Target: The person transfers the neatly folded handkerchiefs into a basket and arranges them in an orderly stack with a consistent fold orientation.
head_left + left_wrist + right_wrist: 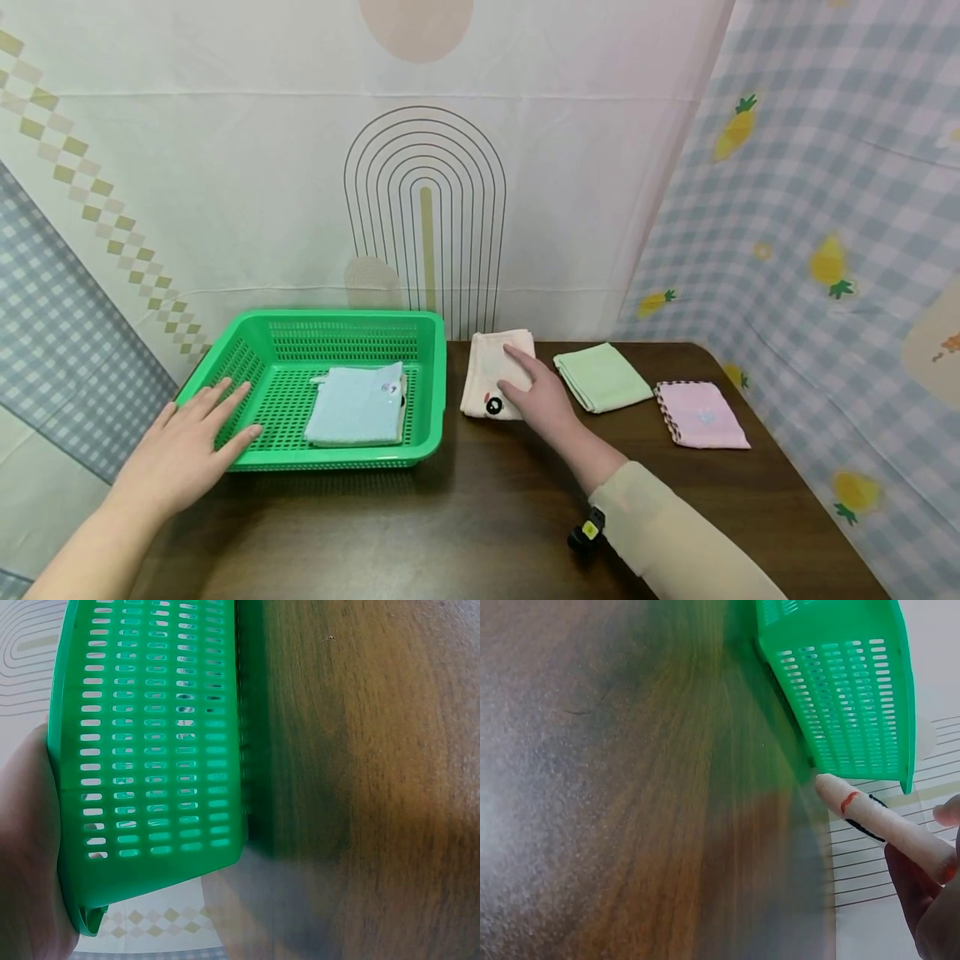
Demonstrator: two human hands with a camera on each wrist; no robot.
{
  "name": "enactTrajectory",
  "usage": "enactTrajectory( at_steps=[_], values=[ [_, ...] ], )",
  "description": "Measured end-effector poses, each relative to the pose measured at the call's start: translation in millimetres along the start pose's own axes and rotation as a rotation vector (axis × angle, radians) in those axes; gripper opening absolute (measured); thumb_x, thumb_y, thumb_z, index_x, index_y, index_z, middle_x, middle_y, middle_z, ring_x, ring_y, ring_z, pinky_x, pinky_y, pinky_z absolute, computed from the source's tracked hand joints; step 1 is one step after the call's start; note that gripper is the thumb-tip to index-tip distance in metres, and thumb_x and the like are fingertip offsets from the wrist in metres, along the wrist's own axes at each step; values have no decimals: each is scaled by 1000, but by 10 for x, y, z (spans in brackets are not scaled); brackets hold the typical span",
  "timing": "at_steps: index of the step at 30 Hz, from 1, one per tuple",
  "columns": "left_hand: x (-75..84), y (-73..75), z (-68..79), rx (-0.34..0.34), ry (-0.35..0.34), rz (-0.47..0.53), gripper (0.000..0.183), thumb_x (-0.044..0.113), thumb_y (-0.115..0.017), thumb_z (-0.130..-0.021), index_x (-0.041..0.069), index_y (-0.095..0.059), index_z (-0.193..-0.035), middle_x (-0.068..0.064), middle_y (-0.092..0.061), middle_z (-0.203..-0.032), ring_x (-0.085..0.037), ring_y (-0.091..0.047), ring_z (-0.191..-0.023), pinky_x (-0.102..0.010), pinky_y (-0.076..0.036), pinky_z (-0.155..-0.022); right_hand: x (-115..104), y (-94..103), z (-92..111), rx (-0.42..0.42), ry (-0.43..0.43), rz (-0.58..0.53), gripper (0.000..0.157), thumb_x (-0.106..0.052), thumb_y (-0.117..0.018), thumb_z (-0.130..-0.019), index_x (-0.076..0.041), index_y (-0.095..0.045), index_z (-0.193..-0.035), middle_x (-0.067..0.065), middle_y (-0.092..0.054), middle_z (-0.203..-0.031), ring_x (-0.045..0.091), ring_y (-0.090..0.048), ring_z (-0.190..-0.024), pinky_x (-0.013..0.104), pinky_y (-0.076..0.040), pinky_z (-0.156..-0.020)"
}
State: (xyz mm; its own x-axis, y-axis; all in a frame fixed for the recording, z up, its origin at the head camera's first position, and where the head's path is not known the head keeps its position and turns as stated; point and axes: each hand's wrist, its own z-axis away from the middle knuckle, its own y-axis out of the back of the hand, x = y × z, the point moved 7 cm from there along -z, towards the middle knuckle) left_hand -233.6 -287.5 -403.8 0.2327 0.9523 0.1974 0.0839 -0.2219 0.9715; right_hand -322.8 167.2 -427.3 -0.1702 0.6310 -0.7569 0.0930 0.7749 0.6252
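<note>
My right hand (540, 396) pinches a folded cream towel (480, 375) with a black-and-red face print, just right of the green basket. In the right wrist view that towel (881, 825) appears edge-on between thumb and fingers. My left hand (180, 450) lies over the near left corner of the green plastic basket (431, 383), its fingers spread and loosely extended across the rim. The left wrist view shows this hand (30, 847) against the rim of the slotted basket wall (150, 750). Inside the basket a folded light blue towel (356, 404) covers most of another cloth, whose edge shows at the right.
Right of my right hand, a folded light green towel (603, 377) lies on the dark wooden table (480, 517). Farther right is a folded pink towel (705, 415) with a checked border. A patterned cloth backdrop (562, 208) hangs behind the table and along both sides.
</note>
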Motion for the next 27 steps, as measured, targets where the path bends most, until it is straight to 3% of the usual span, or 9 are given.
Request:
enactTrajectory(
  at_steps=[19,27],
  values=[
    [-25,-21,-2,12,-2,-12,76,58,-43,-101,17,-19,-160,-24,-26,-158,-50,-25,-141,-68,-3,-114,-73,107,110,2,19,-49,56,-27,-72,-91,-25,-54,-145,5,-50,-149,27,-45,-136,45,-36,-112],
    [-23,-20,-1,14,-4,-10,76,58,-43,-101,17,-19,-160,-24,-26,-158,-50,-25,-141,-66,3,-116,-140,165,153,15,30,-59,56,-25,-73,-91,-25,-56,-144,5,-52,-147,28,-48,-134,46,-38,-111]
  ],
)
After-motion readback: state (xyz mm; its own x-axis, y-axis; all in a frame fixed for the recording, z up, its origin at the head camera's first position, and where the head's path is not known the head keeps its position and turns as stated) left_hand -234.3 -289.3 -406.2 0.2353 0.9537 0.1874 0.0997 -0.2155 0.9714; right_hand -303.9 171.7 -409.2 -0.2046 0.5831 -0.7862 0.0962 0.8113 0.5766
